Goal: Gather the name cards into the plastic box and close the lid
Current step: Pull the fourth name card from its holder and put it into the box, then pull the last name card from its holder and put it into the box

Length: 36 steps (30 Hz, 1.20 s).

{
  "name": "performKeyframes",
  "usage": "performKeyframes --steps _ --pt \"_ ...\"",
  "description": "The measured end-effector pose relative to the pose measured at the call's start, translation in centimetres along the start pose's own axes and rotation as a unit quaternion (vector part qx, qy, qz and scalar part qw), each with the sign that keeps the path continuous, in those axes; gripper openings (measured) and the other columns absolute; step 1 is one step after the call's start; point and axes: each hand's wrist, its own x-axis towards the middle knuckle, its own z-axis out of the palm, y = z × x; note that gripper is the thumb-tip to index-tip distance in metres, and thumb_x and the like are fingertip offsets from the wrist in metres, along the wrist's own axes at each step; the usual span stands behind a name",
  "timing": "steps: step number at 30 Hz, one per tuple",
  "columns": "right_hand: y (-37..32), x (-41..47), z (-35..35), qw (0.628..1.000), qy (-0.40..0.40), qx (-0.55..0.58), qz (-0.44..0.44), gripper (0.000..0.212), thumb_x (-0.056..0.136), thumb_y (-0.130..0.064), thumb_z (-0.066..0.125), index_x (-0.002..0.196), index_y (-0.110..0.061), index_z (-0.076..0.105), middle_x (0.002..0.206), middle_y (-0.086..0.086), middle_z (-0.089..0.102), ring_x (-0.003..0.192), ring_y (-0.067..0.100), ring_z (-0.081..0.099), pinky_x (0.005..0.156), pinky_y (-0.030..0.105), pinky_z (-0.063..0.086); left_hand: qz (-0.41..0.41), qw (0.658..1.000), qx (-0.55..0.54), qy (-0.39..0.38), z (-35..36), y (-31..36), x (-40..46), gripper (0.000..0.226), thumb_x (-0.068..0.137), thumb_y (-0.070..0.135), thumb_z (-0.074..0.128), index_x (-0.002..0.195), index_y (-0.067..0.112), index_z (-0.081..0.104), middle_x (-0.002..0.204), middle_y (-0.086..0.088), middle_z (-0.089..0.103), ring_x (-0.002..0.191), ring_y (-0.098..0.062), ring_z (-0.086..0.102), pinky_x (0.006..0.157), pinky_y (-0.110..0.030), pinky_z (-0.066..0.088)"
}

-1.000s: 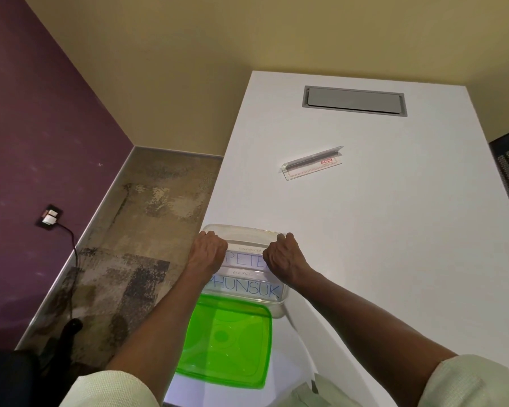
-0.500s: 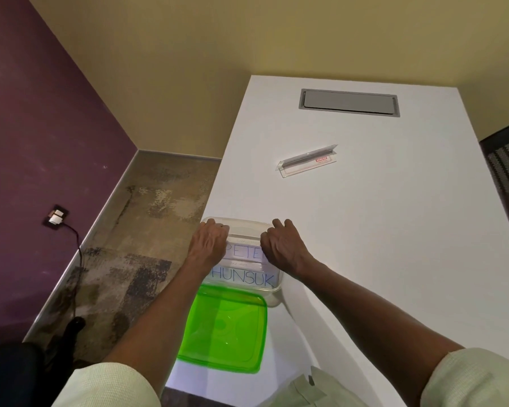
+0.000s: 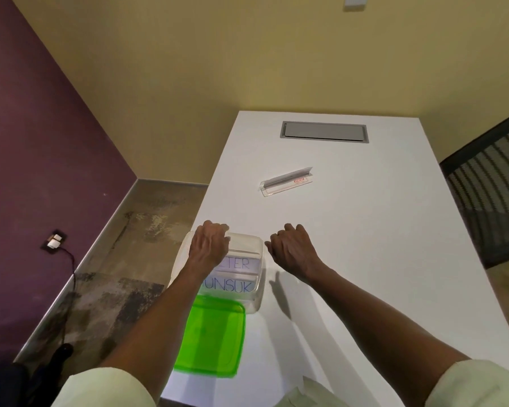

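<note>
name card holder still out on the table, two cards already boxed

name card holder (image 3: 287, 182), the clear acrylic one with a small red label, lies on the white table (image 3: 379, 259) well apart from both our hands, at about twelve o'clock from our right hand (image 3: 291, 251) and one o'clock from the plastic box (image 3: 254, 301). we judge it light, stiff and slick, with thin edges that could scratch or crack if dropped; pinching it across its long edges near the middle should keep it level.

the plastic box sits at the table's left edge, open, with two lettered name cards (image 3: 241, 274) standing inside it. our left hand (image 3: 210, 245) rests over the box's far-left rim, fingers curled down onto it, though we cannot tell whether they truly grip it. our right hand hovers just beside the box at three o'clock, fingers loosely curled and holding nothing, apart from the box wall.

the green lid (image 3: 212, 339) lies flat at six o'clock from the box, touching or just short of its near wall. it looks thin and flexible, so we would lift it by two opposite edges and press the corners down once the last holder is in.
</note>
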Motion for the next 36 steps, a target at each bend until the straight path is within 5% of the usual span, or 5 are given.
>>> performKeyframes --steps 10,16,36 --pt "6.4 -4.5 -0.2 0.998 0.035 -0.007 0.05 0.041 0.081 -0.025 0.068 0.051 -0.018 0.041 0.042 -0.001 0.04 0.052 0.023 0.03 0.053 0.028 0.022 0.017 0.999 -0.045 -0.007 0.3 7.4 0.5 0.034 0.092 0.019 0.06 0.123 0.006 0.063 0.118 -0.015 0.068 0.114 -0.035 0.057 0.095 -0.037 0.043" --pt "10.7 -6.6 0.2 0.994 0.047 -0.033 0.093 0.036 0.077 -0.026 0.071 0.052 -0.017 0.047 0.044 -0.001 0.043 0.047 0.023 0.045 0.05 0.028 0.029 0.025 0.997 -0.07 -0.017 0.7 11.1 1.5 0.034 0.093 0.019 0.059 0.124 0.007 0.064 0.122 -0.014 0.067 0.117 -0.033 0.057 0.098 -0.035 0.044" --pt "19.3 -5.0 0.4 0.985 0.053 -0.029 0.163 0.035 0.071 -0.023 0.08 0.053 -0.014 0.051 0.043 0.001 0.047 0.044 0.025 0.048 0.047 0.027 0.032 0.025 0.994 -0.11 0.011 2.3 14.7 7.6 0.031 0.089 0.019 0.064 0.117 0.006 0.067 0.116 -0.011 0.07 0.113 -0.032 0.061 0.091 -0.036 0.048"
